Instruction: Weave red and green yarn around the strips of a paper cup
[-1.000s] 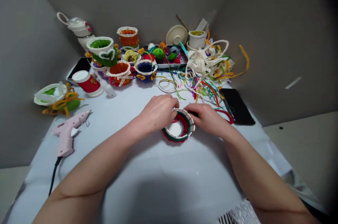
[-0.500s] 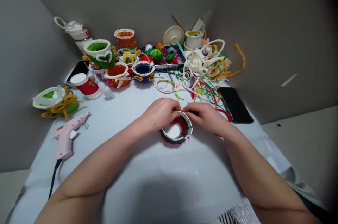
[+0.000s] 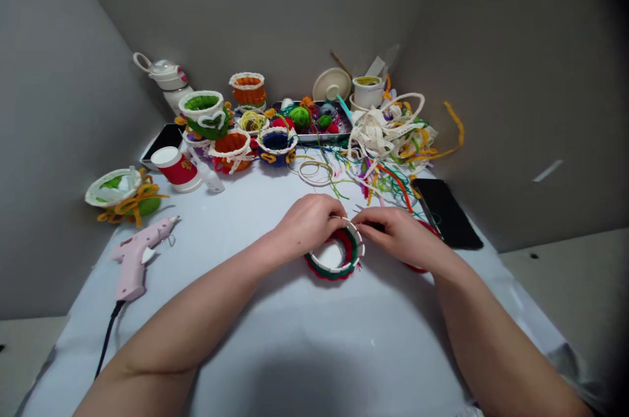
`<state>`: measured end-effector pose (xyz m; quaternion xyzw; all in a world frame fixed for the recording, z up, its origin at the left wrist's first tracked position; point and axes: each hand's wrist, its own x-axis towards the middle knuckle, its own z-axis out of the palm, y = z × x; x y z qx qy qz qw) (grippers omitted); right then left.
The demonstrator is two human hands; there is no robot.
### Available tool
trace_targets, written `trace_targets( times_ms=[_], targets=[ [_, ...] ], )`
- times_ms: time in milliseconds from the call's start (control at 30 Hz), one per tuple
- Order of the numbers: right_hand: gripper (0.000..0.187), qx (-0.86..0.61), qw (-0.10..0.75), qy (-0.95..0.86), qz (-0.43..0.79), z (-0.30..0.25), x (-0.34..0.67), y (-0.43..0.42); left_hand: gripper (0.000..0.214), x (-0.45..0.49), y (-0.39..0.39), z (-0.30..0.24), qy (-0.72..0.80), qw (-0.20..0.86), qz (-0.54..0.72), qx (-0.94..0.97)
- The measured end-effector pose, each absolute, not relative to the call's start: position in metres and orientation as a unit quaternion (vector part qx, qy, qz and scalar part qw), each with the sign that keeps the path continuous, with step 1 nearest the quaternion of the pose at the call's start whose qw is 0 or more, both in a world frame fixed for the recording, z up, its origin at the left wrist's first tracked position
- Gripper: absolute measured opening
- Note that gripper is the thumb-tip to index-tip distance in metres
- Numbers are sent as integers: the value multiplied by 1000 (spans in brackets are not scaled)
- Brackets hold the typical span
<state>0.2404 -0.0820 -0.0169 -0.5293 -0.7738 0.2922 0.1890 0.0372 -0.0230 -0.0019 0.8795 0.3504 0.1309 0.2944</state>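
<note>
Yarn-wrapped cup [image 3: 335, 253] has barely budged since a second ago, still mid-table. Left hand [image 3: 307, 223] keeps gripping its rim at 10 o'clock, right hand [image 3: 403, 237] stays pinched on a dark strand [image 3: 374, 227] at 1 o'clock, so the wrapping looks ongoing.

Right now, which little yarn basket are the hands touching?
The red-and-green basket between the left hand and right hand; the other baskets sit untouched farther back.

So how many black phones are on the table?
2. The first phone lies just right of the right hand, which touches the woven cup. The second phone is back left, behind the red cup. Others may hide under the yarn pile.
</note>
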Motion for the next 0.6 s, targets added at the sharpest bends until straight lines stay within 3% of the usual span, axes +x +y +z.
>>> trace_targets(
  times_ms=[233,467,600],
  targets=[
    [23,-514,171,-806,240,14,240,-79,19,37,-24,2,363,261,106,888],
    [21,-536,97,-824,158,29,219,-69,23,37,-24,-1,354,237,105,899],
    [21,-468,85,-871,122,28,212,-74,23,36,-24,-2,358,225,104,900]
  ],
)
